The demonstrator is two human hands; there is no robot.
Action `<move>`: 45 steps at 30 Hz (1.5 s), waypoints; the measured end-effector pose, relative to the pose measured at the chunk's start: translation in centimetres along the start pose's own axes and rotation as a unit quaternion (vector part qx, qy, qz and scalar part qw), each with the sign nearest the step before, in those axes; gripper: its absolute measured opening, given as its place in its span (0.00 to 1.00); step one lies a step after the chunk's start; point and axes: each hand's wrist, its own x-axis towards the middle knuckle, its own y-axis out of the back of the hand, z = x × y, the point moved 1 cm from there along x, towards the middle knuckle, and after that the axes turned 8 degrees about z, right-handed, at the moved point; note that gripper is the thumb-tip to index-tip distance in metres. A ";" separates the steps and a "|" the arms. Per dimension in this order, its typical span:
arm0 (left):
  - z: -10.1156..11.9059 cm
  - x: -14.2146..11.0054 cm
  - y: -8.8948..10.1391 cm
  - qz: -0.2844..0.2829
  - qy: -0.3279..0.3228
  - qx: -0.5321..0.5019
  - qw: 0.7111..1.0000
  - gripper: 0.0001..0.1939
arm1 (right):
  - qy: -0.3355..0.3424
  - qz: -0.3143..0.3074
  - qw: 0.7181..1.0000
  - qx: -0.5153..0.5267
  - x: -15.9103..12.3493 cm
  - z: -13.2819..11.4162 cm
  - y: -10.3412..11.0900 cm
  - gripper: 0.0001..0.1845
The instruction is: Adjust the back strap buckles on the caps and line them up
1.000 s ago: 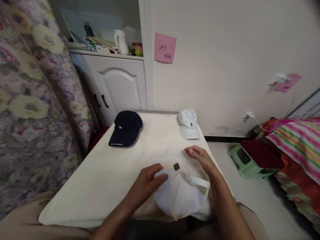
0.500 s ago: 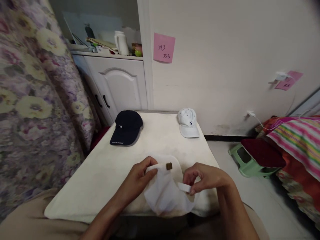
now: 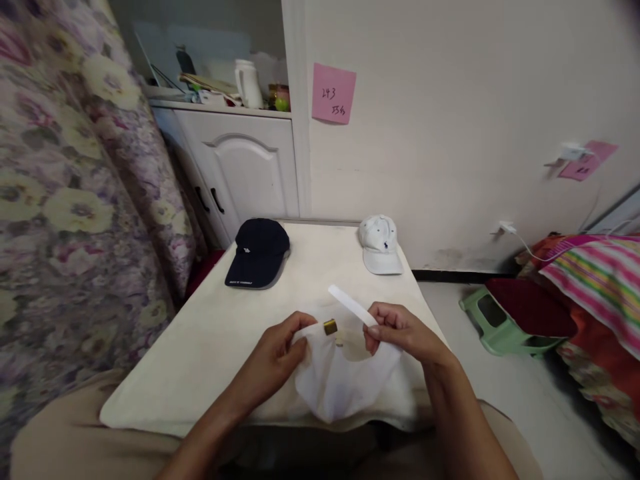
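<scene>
Between my hands, above the near edge of the table, is a white cap (image 3: 345, 387) with its back opening towards me. My left hand (image 3: 283, 347) pinches the side of the cap beside a brass-coloured buckle (image 3: 331, 327). In my right hand (image 3: 397, 333) is the cap's loose white strap (image 3: 350, 305), gripped between thumb and fingers, its free end pointing up and to the left, apart from the buckle. Farther back lie a navy cap (image 3: 257, 253) on the left and a pale cap (image 3: 380, 243) with a small dark logo on the right.
A cream-covered table (image 3: 200, 360) lies in front of me. Floral curtains (image 3: 75, 200) hang at the left, by a white cabinet (image 3: 245, 167). At the right stand a green stool (image 3: 493, 327) and a bed with a striped cover (image 3: 595, 273).
My right hand has raised the strap, which now sticks out up and left instead of lying low by the fingertips. My left hand still holds the buckle side.
</scene>
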 end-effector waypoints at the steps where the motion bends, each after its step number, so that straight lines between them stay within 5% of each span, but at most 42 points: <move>1: 0.0 0.0 -0.2 -0.003 -0.001 0.003 1.000 0.09 | -0.001 0.000 1.000 -0.005 0.1 0.0 -0.2 0.15; 14: -0.7 0.5 -0.8 -0.015 0.086 -0.088 0.992 0.15 | 0.005 0.034 0.999 -0.026 -0.4 -1.3 -1.6 0.13; 26: 1.3 -0.2 -0.5 -0.003 -0.010 -0.024 1.000 0.12 | 0.083 0.161 0.982 -0.060 -1.9 -3.4 -3.2 0.10; 45: -0.8 0.8 -0.7 -0.033 0.076 -0.188 0.979 0.12 | 0.093 0.171 0.979 -0.056 -1.5 -3.2 -3.7 0.10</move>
